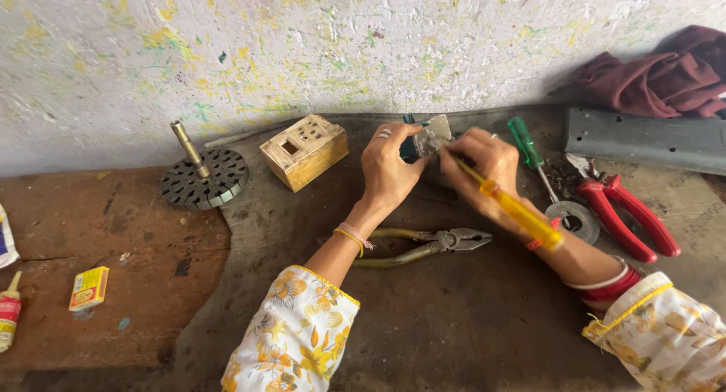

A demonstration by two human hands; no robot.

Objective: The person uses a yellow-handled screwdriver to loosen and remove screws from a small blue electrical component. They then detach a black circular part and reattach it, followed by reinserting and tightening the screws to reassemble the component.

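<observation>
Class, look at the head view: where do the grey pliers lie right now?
The pliers lie on the dark mat, low in the centre, between the person's two forearms and just below the left hand, jaws pointing right toward the yellow screwdriver.

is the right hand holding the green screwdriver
No, the right hand grips a yellow-handled screwdriver; the green screwdriver lies untouched on the bench beside it.

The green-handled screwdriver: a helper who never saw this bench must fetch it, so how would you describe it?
Start at the dark red cloth against the wall at the right, then look down-left. The green-handled screwdriver lies just beyond the right hand, beside red-handled pliers. It is free, unlike the yellow-handled screwdriver in that hand.
</observation>
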